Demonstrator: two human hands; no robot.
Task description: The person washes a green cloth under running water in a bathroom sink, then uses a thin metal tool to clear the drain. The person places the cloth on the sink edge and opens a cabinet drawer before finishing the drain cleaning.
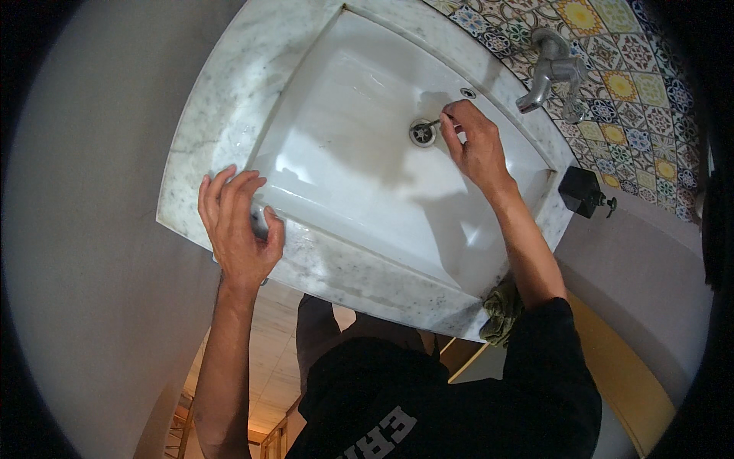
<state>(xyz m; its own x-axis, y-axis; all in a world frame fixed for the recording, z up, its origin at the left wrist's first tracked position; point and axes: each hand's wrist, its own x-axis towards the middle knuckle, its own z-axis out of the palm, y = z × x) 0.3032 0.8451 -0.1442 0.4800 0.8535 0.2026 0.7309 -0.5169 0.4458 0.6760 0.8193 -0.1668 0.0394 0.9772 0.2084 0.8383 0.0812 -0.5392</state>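
Note:
My right hand (475, 143) reaches into the white sink basin (359, 164), thumb and fingers pinched close beside the round metal drain (422, 133). Between the fingertips and the drain runs a short, thin dark piece (434, 122); its kind is too small to make out. On the marble counter's (218, 134) front left corner, my left hand (243, 229) has its fingers spread and bent, with nothing in it. The left fingertips are near the basin's edge.
A metal faucet (552, 73) juts from the patterned tile wall (619, 84) at the back right. Beside the counter's right end is a black soap dispenser (582, 193). A crumpled dark green cloth (501, 312) lies at the front right edge, by my right arm.

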